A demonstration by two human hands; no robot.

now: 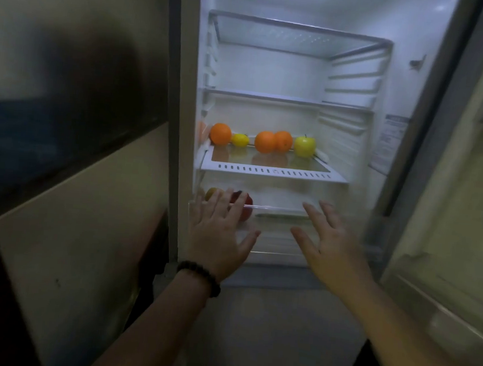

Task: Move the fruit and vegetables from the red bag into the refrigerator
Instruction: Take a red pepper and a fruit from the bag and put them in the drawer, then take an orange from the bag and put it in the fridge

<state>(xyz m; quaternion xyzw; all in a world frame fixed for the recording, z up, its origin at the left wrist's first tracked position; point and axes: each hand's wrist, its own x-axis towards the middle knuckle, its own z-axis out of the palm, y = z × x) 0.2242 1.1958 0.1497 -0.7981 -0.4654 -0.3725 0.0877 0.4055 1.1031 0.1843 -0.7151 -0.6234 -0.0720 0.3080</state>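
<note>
**Both palms at the crisper drawer, fruit already on the shelf**

Here we are at the open refrigerator point(357, 76), and both hands are up front at the clear crisper drawer point(276, 238) at the bottom. The left hand point(218, 233) is spread flat, fingers straight, in front of the drawer's left side; the right hand point(331, 243) mirrors it on the right, fingers splayed wide. Neither holds anything. Flat palms on a drawer front read like a push to slide it shut, though real contact is hard to confirm through the blur.

Inside the drawer, behind the left fingers, sits a red fruit point(246, 209) with a yellowish fruit point(210, 193) just beside it at the far left.

One level up, the glass shelf point(273, 171) carries a row along its back: an orange point(220, 133), a lemon point(240, 139), two oranges point(273, 141) touching each other, and a yellow-green apple point(304, 146). The upper shelves show nothing on them.

The red bag is not in view, so what remains to move cannot be told.
</note>
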